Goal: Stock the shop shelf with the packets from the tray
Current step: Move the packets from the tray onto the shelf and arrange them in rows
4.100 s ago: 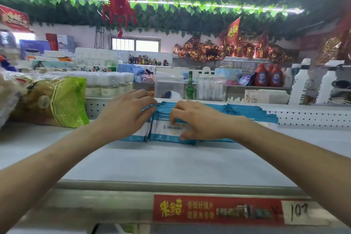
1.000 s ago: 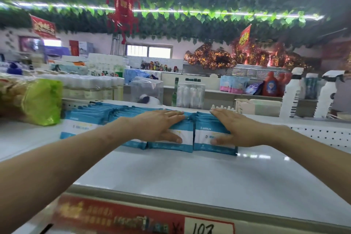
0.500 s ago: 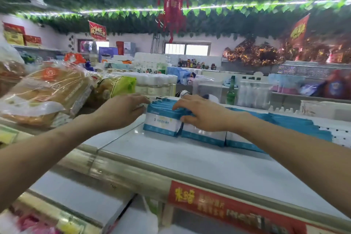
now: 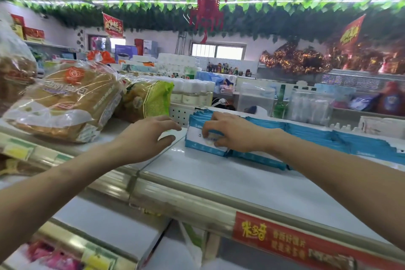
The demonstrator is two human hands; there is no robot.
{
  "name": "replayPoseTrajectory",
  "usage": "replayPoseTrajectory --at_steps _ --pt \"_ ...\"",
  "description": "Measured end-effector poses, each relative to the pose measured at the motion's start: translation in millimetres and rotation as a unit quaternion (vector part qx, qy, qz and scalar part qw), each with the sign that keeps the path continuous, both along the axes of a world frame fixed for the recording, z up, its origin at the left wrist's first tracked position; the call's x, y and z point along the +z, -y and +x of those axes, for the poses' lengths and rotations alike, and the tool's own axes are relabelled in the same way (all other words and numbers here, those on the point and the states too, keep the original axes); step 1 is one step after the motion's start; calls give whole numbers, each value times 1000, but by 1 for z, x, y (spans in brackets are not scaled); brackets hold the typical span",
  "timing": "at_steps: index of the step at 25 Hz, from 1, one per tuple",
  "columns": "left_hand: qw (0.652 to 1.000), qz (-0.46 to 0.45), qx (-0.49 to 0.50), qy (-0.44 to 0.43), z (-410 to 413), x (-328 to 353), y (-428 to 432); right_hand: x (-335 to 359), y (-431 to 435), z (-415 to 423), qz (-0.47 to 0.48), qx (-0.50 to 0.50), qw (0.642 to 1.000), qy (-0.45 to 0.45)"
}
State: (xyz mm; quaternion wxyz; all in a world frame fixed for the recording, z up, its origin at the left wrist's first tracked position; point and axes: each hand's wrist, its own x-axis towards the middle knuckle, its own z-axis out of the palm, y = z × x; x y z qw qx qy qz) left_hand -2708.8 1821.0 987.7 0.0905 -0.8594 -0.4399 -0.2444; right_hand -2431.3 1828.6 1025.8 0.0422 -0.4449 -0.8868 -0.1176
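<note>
Far left, bagged bread point(image 4: 65, 98) and a green bag point(image 4: 153, 101) are seen on the next shelf section, untouched. Then the left hand point(image 4: 149, 136). Half a second ago it was laid against the left end of the packets. Now it has been drawn off and is held just left of them, fingers loosely spread and curved, nothing in it. The packets point(image 4: 317, 136) are leaned in a row along the far side of the shelf point(image 4: 219, 177). The end few are gripped by the right hand point(image 4: 234, 133), with fingers curled over the front face and thumb tucked below. A second ago both hands were pressed flat on stacks further right, so the squaring-up has been carried along to the row's left end. To the right, the row is seen running on unbroken. It is judged nearly tidied. No tray is in view, so what is left to stock cannot be told.
</note>
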Motion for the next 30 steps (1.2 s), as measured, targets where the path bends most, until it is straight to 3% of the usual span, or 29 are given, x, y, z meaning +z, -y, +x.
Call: replayPoseTrajectory --at_steps 4,10,23,30 --pt "1000 -5 -9 21 3 -3 -2 8 7 1 -118 9 991 -68" --pt "999 1 -21 42 26 3 -3 31 33 30 -170 24 973 -152" --pt "993 24 -113 1 189 17 18 52 150 272 -169 -140 958 -184" --pt "988 61 -137 -48 268 20 44 35 174 334 -161 -155 955 -196"
